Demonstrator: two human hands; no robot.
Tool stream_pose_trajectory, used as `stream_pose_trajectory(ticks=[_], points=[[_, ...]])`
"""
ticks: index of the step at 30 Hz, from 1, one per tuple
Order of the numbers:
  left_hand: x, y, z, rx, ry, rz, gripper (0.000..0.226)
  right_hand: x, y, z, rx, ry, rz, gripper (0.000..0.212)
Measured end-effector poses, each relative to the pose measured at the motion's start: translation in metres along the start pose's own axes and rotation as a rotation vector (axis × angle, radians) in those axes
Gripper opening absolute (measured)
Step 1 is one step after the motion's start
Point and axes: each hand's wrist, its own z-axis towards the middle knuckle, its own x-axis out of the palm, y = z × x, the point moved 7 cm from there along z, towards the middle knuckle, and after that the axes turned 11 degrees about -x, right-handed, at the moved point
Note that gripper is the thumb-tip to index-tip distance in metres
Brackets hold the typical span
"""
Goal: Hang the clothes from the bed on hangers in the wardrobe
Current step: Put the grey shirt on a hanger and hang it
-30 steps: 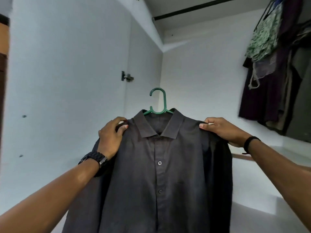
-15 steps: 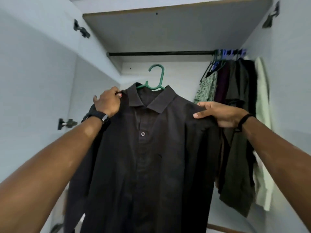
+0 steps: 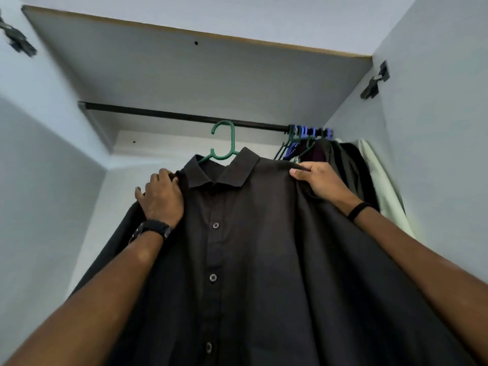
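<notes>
since half a second ago both hands have lifted the shirt toward the rail, and the hanger's hook now shows right at rail height instead of well below it. left hand [image 3: 160, 198] grips the shirt's shoulder with fingers curled over the cloth and the hanger end beneath; right hand [image 3: 318, 182] pinches the other shoulder, thumb on the front, fingers tucked behind. black shirt [image 3: 258, 260] hangs between them on the green hanger [image 3: 224, 143], buttoned, collar up. its hook sits in front of the black rail [image 3: 171, 114]; whether it has caught i cannot tell. clothes already hung [image 3: 346, 165] crowd the rail's right end, just beside the right hand. to finish well, i'd raise the hook clearly above the rail, push it back over, then lower until it bears, keeping both shoulders level so the shirt stays on.
</notes>
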Motion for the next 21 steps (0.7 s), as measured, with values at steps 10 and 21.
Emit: stream_pose_trajectory(ticks=[10,21], points=[[0.18,-0.101,-0.032,0.406,0.491,-0.47,0.053,-0.028,-0.051,0.093,-0.04,-0.334,-0.355,0.028],[0.324,-0.142,-0.046,0.385,0.99,-0.249,0.049,-0.034,-0.131,0.176,0.044,-0.55,-0.558,0.021]])
